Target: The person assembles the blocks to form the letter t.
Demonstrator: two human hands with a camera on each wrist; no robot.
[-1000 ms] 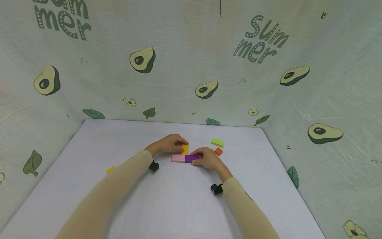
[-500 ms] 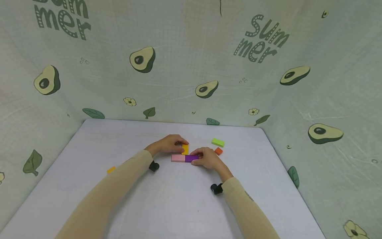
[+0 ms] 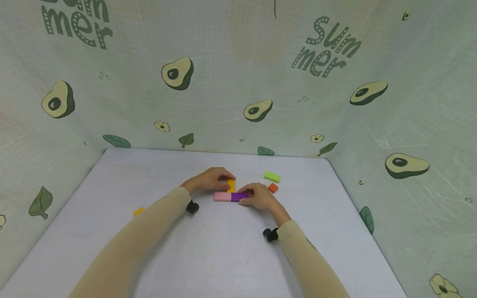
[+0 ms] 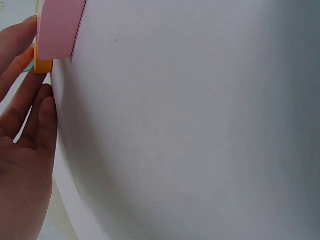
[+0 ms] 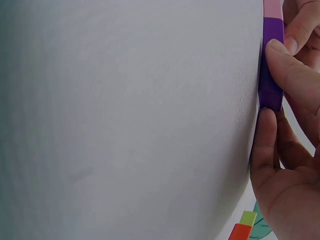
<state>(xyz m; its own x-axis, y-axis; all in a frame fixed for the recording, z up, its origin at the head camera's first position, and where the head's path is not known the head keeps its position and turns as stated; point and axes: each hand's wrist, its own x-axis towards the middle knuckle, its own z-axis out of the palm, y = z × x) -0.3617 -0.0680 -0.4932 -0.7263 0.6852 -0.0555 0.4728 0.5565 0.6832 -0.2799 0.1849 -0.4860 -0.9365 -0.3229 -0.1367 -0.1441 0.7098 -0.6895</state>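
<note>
In the head view a pink block (image 3: 222, 197) and a purple block (image 3: 239, 197) lie end to end in one row. A yellow block (image 3: 231, 186) stands out from the row's far side, near the joint. My left hand (image 3: 212, 180) pinches this yellow block between thumb and fingers. My right hand (image 3: 258, 196) grips the purple block at its right end, covering part of it. In the right wrist view the thumb (image 5: 292, 70) lies against the purple block's side. The left wrist view shows the pink block (image 4: 61, 29) with the yellow one partly behind it.
A lime green block (image 3: 272, 177) and a small orange-red block (image 3: 273, 188) lie behind the right hand. Another yellow block (image 3: 138, 212) sits at the left, partly hidden by the left sleeve. Patterned cloth walls (image 3: 223, 74) bound the white table (image 3: 208, 256).
</note>
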